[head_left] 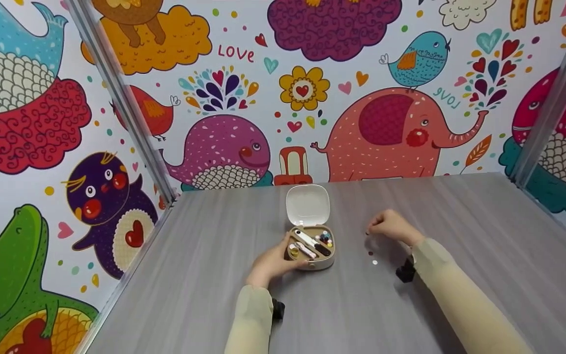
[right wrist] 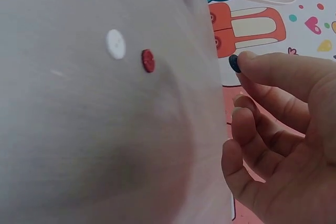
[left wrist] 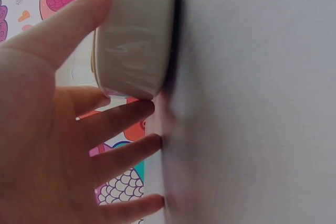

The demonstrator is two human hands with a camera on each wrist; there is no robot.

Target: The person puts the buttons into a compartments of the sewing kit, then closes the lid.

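A cream sewing kit box (head_left: 323,264) stands on the table with its lid (head_left: 307,204) raised at the back. My left hand (head_left: 274,263) grips its left side, thumb along the front and fingers beside it; in the left wrist view the other fingertips touch the table. Inside lie a black-and-white tool (head_left: 307,238), a white-and-pink tool (head_left: 305,250) and several small coloured buttons (head_left: 325,238). To the right of the box, my right hand (head_left: 395,229) pinches a dark button (right wrist: 234,63) between thumb and index finger, raised over the table.
A red button (head_left: 371,253) and a white button (head_left: 375,262) lie on the grey table (head_left: 204,275), between the box and my right forearm. Printed panels (head_left: 243,88) with cartoon animals rise behind the table and on both sides, joined by metal posts (head_left: 126,98).
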